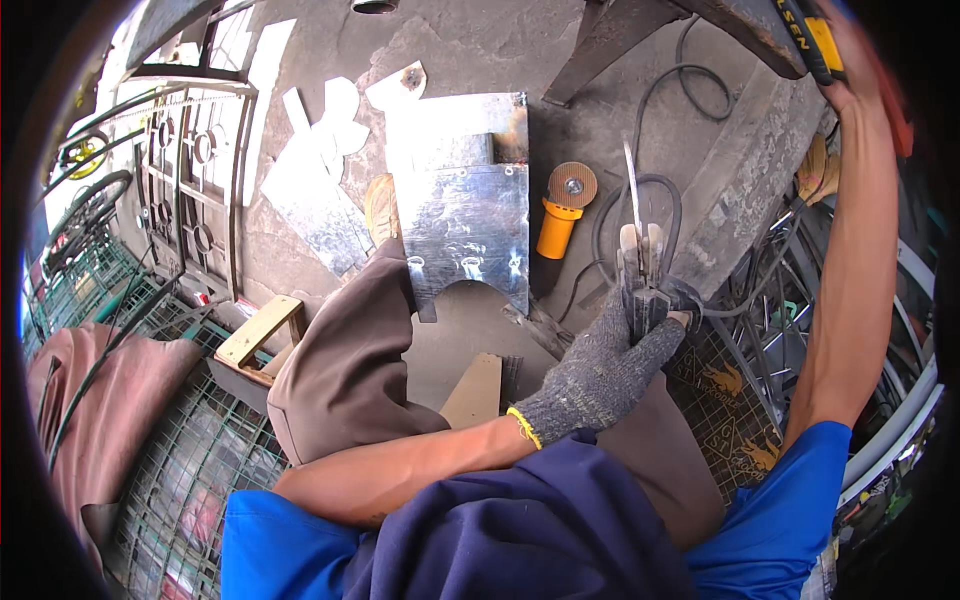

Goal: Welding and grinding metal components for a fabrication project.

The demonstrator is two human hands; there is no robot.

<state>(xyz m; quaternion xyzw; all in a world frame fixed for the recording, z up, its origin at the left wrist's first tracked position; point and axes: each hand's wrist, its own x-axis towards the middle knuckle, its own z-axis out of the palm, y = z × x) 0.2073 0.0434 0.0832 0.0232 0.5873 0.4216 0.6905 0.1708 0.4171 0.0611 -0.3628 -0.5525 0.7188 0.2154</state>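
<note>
My left hand, in a dark grey knitted glove with a yellow cuff edge, is closed around a welding electrode holder. A thin electrode sticks up from its jaws. At the upper right rim my bare right hand is raised, closed on a black-and-yellow tool; its far end is cut off. In front of me stands a bent sheet-metal piece with a curved cut-out at its near edge. To its right, an orange angle grinder lies on the floor, disc showing.
A black cable loops across the concrete floor. Flat metal offcuts lie beyond my left foot. A wooden stool and green wire mesh are at left. Metal rods and tubes crowd the right, below a heavy metal beam.
</note>
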